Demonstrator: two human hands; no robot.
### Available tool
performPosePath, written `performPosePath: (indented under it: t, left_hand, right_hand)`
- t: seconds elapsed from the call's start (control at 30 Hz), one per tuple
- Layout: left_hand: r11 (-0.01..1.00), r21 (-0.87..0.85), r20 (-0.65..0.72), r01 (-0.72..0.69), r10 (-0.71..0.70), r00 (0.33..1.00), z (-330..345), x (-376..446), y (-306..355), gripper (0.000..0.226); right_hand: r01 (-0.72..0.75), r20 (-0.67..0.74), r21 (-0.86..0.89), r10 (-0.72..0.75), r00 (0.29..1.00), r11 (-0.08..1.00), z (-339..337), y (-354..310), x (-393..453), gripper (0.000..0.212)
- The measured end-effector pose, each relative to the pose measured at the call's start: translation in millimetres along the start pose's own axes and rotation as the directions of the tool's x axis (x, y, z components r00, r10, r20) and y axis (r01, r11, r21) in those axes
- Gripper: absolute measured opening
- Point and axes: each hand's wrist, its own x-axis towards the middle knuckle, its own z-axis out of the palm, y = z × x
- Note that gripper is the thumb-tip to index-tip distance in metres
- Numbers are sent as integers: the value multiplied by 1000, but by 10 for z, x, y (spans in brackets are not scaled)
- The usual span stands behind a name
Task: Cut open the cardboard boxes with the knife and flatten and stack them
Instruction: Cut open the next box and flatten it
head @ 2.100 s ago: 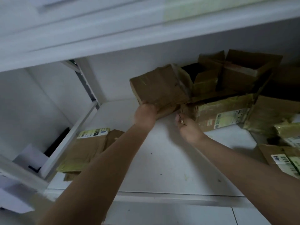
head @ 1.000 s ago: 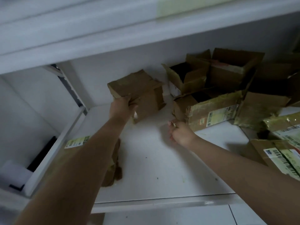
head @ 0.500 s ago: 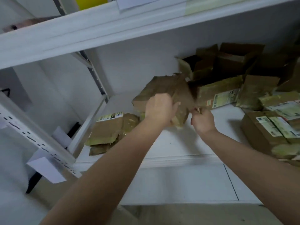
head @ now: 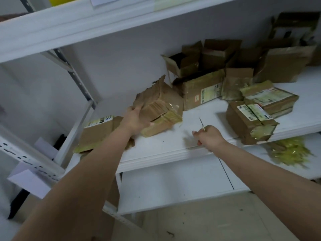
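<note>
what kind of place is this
Probably a storeroom or parcel-sorting corner: white metal shelving, a heap of used shipping boxes with labels, and a wad of stripped packing tape on the shelf below.

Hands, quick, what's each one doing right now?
Left hand: fingers curled round the torn cardboard box on the shelf.
Right hand: gripping the knife, blade pointing up, clear of the box.
</note>
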Motion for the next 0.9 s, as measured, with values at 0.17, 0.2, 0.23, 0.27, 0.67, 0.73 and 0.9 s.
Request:
performPosePath:
  t: [0.17, 0.2, 0.23, 0.27, 0.67, 0.73, 0.9]
  left_hand:
    - [999, 25, -211, 22, -16, 977, 107, -81, 60, 55]
    - [997, 77, -256, 15, 6, 967, 118, -116, 108, 45]
    - [993, 114, -302, 3, 32, 953, 131, -149, 142, 35]
    - [991, 132, -341, -13, 57, 938, 138, -191, 184, 26]
    - [987, 15, -367, 160, -143, 919, 224, -414, 512, 72]
    - [954, -133, -215, 270, -294, 931, 187, -370, 431, 92]
    - [923, -174, -71, 344, -360, 930, 248, -333, 406, 87]
  right_hand:
    - [114, 56, -18, -112, 992, 993, -42, -127, 106, 26]
    - [152, 67, -45, -149, 987, 987, -48, -175, 119, 34]
    - [188, 86, -51, -184, 979, 981, -48, -229, 124, 40]
    - [213, 109, -40, -207, 972, 976, -48, -280, 130, 41]
    - [329, 225, -43, -312, 923, 943, -184, -485, 193, 20]
    - [339, 202, -137, -309, 929, 931, -228, -516, 215, 19]
    - [390, 298, -189, -326, 897, 901, -203, -711, 227, 46]
